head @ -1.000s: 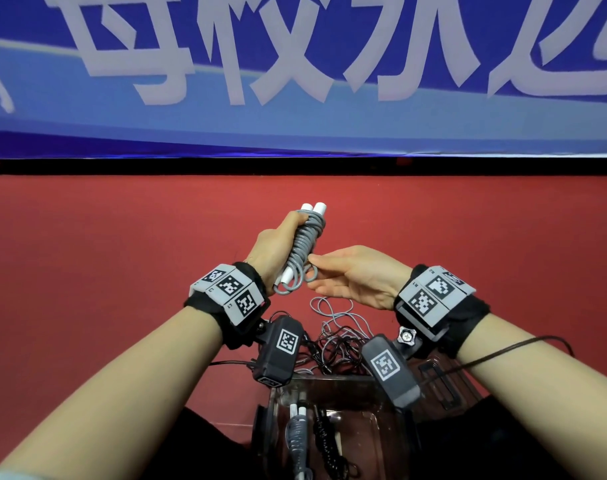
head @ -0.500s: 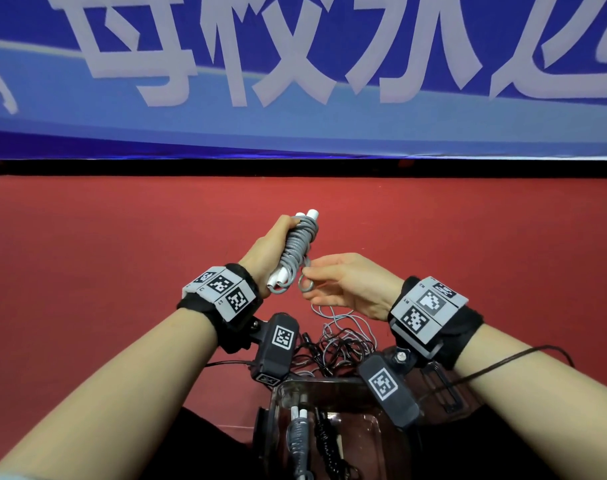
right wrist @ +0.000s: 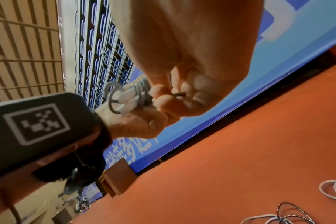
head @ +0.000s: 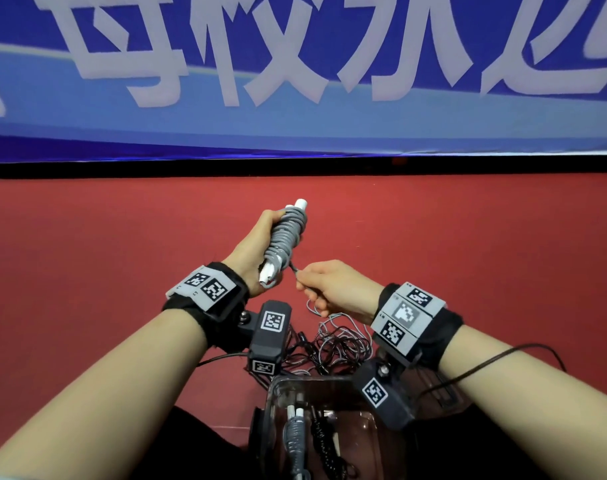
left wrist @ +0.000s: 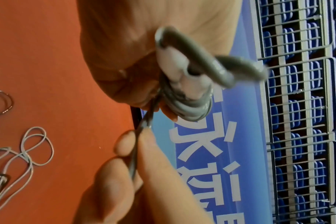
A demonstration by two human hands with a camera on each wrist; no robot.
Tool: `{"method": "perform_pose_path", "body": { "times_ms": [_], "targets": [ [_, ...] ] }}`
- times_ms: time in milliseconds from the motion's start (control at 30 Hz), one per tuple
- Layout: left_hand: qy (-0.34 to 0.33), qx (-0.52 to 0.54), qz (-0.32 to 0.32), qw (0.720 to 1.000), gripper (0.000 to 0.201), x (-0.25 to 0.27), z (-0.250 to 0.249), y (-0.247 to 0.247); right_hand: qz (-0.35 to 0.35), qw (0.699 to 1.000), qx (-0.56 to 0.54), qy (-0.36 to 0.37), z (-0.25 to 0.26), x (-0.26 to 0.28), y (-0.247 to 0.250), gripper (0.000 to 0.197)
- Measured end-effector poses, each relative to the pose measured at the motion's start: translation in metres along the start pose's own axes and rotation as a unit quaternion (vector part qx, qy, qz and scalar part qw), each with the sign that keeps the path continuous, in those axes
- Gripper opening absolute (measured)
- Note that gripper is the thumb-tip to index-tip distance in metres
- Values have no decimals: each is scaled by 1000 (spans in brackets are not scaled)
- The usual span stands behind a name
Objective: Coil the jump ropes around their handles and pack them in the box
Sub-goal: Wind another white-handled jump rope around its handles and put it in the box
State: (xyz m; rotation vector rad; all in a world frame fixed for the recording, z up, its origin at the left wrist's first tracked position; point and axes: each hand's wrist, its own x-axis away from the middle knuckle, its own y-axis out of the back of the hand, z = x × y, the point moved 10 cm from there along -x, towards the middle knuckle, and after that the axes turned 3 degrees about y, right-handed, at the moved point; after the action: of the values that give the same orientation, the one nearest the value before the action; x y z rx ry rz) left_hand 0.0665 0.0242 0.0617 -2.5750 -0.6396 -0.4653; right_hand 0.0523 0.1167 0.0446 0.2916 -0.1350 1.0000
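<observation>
My left hand point(head: 264, 233) grips a grey jump rope bundle point(head: 284, 239), coiled around its two white handles and held upright and tilted above the red table. My right hand point(head: 300, 277) pinches the rope's free strand point(head: 292, 268) just below the bundle's lower end, and the strand is taut. The left wrist view shows the bundle point(left wrist: 188, 97) with a loop over the handle tips and the right hand's fingers point(left wrist: 125, 145) pinching the strand. In the right wrist view the bundle point(right wrist: 136, 95) sits in the left hand point(right wrist: 142, 122). A clear plastic box point(head: 278, 389) stands near me.
A tangle of loose grey and black ropes point(head: 340, 337) lies on the red table point(head: 468, 254) between my wrists and the box. Inside the box lie a coiled grey rope point(head: 293, 434) and a coiled black rope point(head: 321, 441). A blue banner point(head: 295, 126) backs the table's far edge.
My right hand went from touching the loop at the bundle's lower end to pinching the strand and pulling it down and toward me. The loop has drawn tighter.
</observation>
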Motion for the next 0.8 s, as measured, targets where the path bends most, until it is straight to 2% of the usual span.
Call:
{"method": "perform_pose_path", "body": {
  "times_ms": [167,267,367,467,567,633,700,800],
  "targets": [
    [-3,92,-10,996,30,-5,-1,2,32,999,-17,-12,1,4,-10,26],
    [-5,76,-9,997,38,-6,1,0,12,999,-27,-21,-3,3,-12,24],
    [-57,57,-34,996,40,-5,-9,5,-42,997,-71,-15,-1,3,1,14],
    [-124,64,-95,986,36,-3,-23,17,-110,984,-141,24,9,4,22,7],
    [-164,65,-147,973,33,1,-27,26,-143,971,-180,62,15,6,30,7],
    [-181,63,-189,963,31,2,-27,36,-145,969,-185,78,17,6,31,5],
    [-197,56,-238,949,30,4,-28,48,-134,970,-185,88,19,6,29,17],
    [-215,15,-328,920,45,14,-31,65,-106,981,-126,107,26,8,19,22]
  ]
}}
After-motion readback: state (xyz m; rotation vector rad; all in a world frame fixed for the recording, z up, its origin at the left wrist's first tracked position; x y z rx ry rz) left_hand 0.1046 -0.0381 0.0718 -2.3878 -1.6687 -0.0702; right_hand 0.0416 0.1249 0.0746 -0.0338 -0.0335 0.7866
